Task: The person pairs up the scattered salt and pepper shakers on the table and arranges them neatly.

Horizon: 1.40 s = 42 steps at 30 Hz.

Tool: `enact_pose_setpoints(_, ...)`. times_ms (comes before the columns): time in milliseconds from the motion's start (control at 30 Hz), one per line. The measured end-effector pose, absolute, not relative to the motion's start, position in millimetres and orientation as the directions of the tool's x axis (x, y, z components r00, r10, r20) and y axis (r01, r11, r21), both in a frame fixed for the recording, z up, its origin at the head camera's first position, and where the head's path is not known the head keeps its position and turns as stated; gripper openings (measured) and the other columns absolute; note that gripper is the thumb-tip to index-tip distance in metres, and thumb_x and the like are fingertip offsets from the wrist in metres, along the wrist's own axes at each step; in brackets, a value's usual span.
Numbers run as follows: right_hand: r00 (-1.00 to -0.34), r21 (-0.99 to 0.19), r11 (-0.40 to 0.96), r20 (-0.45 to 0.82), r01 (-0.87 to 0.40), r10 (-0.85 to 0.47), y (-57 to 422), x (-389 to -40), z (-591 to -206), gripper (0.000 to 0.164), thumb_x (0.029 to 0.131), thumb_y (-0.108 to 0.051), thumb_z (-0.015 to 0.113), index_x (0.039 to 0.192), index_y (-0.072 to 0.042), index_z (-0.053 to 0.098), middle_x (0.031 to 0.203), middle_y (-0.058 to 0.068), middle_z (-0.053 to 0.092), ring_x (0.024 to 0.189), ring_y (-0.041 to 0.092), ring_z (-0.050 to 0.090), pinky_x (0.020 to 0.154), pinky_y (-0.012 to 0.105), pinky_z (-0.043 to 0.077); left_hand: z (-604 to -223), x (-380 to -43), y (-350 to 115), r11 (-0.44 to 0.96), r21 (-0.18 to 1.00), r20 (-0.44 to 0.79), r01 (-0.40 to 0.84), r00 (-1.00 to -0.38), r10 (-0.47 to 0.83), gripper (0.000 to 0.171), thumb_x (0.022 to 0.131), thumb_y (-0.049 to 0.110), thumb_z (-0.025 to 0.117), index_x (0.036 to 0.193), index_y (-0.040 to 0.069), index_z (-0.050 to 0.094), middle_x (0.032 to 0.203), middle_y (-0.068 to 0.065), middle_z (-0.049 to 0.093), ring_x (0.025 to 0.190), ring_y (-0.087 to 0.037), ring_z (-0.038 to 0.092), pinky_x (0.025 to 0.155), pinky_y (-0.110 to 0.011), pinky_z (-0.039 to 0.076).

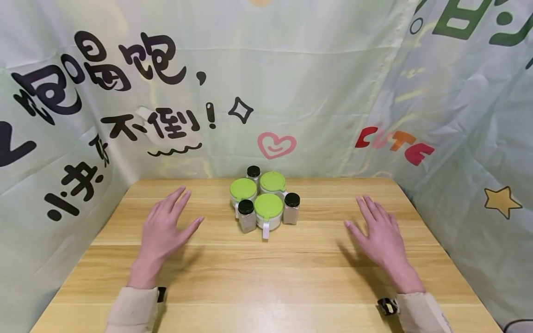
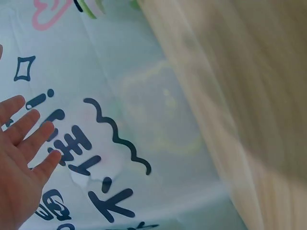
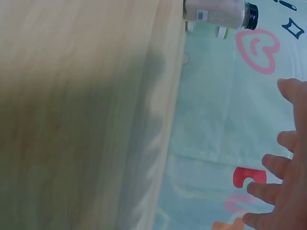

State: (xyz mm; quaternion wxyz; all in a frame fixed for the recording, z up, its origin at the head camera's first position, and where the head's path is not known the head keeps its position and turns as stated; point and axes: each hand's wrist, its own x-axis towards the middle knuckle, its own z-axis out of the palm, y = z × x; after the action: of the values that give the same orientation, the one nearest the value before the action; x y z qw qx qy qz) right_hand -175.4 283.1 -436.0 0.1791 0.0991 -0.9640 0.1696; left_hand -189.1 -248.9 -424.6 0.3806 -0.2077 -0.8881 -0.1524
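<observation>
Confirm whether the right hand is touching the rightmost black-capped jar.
Apart. The head view shows a wide strip of wooden table between the right hand and the rightmost black-capped jar.

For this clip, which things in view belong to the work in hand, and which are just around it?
Probably in the work, grouped between the left hand and right hand:
three green-lidded jars
three black-capped jars

Probably just surroundings:
wooden table
printed cloth
black wrist gear
</observation>
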Motion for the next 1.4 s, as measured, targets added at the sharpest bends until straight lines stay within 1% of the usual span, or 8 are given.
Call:
enact_pose_setpoints(167, -0.867, -0.313, 0.894, 0.478, -0.321, -0.143, 273, -179, -434, 0.074, 0.102, -0.042, 0.064, 0.162, -0.009, 0.036, 0.165, 0.020, 0.036, 0.145, 0.049, 0.036, 0.114, 0.071, 0.030, -420, -197, -235, 0.835, 0.108, 0.794, 0.540, -0.552, 0.255, 0.071, 0.102, 0.063, 0.049, 0.142, 0.006, 0.062, 0.141, -0.018, 0.063, 0.119, -0.043, 0.063, 0.096, -0.063, 0.051)
enact_pose_setpoints(333, -0.815, -0.326, 0.867, 0.562, -0.376, -0.142, 261, -184, -431, 0.070, 0.098, -0.032, 0.070, 0.158, -0.007, 0.043, 0.162, 0.019, 0.042, 0.143, 0.046, 0.042, 0.112, 0.070, 0.034, -415, -205, -219, 0.800, 0.103, 0.812, 0.592, -0.515, 0.276, 0.060, 0.103, 0.052, 0.055, 0.139, 0.005, 0.065, 0.138, -0.017, 0.065, 0.118, -0.040, 0.065, 0.093, -0.063, 0.053)
enact_pose_setpoints(567, -0.773, -0.321, 0.844, 0.613, -0.429, -0.160, 245, -192, -427, 0.064, 0.097, -0.022, 0.071, 0.154, -0.005, 0.048, 0.157, 0.021, 0.048, 0.140, 0.046, 0.046, 0.111, 0.068, 0.038, -411, -212, -195, 0.772, 0.082, 0.802, 0.630, -0.502, 0.324, 0.054, 0.096, 0.037, 0.067, 0.138, 0.002, 0.065, 0.138, -0.018, 0.065, 0.120, -0.041, 0.064, 0.097, -0.061, 0.053)
enact_pose_setpoints(700, -0.766, -0.319, 0.835, 0.618, -0.449, -0.176, 237, -197, -428, 0.062, 0.099, -0.022, 0.069, 0.155, -0.005, 0.048, 0.157, 0.020, 0.048, 0.140, 0.045, 0.046, 0.112, 0.066, 0.038, -409, -217, -181, 0.748, 0.071, 0.807, 0.660, -0.479, 0.346, 0.053, 0.096, 0.034, 0.069, 0.138, 0.001, 0.065, 0.138, -0.018, 0.065, 0.120, -0.041, 0.065, 0.097, -0.061, 0.054)
enact_pose_setpoints(867, -0.755, -0.306, 0.824, 0.622, -0.477, -0.206, 228, -203, -429, 0.061, 0.099, -0.021, 0.068, 0.155, -0.005, 0.048, 0.158, 0.018, 0.047, 0.140, 0.045, 0.047, 0.113, 0.065, 0.039, -408, -221, -163, 0.724, 0.055, 0.800, 0.688, -0.465, 0.381, 0.051, 0.097, 0.036, 0.068, 0.136, 0.002, 0.066, 0.138, -0.016, 0.065, 0.118, -0.040, 0.066, 0.098, -0.058, 0.055)
enact_pose_setpoints(1033, -0.759, -0.303, 0.815, 0.607, -0.494, -0.235, 219, -208, -428, 0.061, 0.101, -0.022, 0.066, 0.156, -0.006, 0.046, 0.160, 0.018, 0.045, 0.141, 0.045, 0.046, 0.116, 0.064, 0.038, -407, -223, -144, 0.709, 0.053, 0.770, 0.704, -0.480, 0.419, 0.049, 0.100, 0.037, 0.065, 0.137, 0.005, 0.066, 0.140, -0.013, 0.064, 0.120, -0.035, 0.065, 0.103, -0.052, 0.053)
enact_pose_setpoints(1233, -0.769, -0.303, 0.804, 0.578, -0.512, -0.272, 207, -213, -427, 0.060, 0.102, -0.024, 0.065, 0.156, -0.005, 0.046, 0.161, 0.018, 0.044, 0.143, 0.043, 0.044, 0.118, 0.062, 0.036, -405, -226, -125, 0.698, 0.010, 0.711, 0.716, -0.496, 0.498, 0.052, 0.096, 0.033, 0.070, 0.141, 0.007, 0.063, 0.144, -0.012, 0.061, 0.127, -0.032, 0.061, 0.105, -0.051, 0.052)
enact_pose_setpoints(1400, -0.763, -0.281, 0.792, 0.559, -0.542, -0.324, 197, -216, -430, 0.060, 0.101, -0.024, 0.066, 0.155, -0.004, 0.047, 0.160, 0.018, 0.044, 0.144, 0.041, 0.044, 0.119, 0.059, 0.036, -409, -229, -112, 0.695, -0.001, 0.619, 0.719, -0.545, 0.565, 0.055, 0.099, 0.034, 0.067, 0.146, 0.007, 0.059, 0.149, -0.013, 0.058, 0.133, -0.032, 0.057, 0.113, -0.050, 0.047)
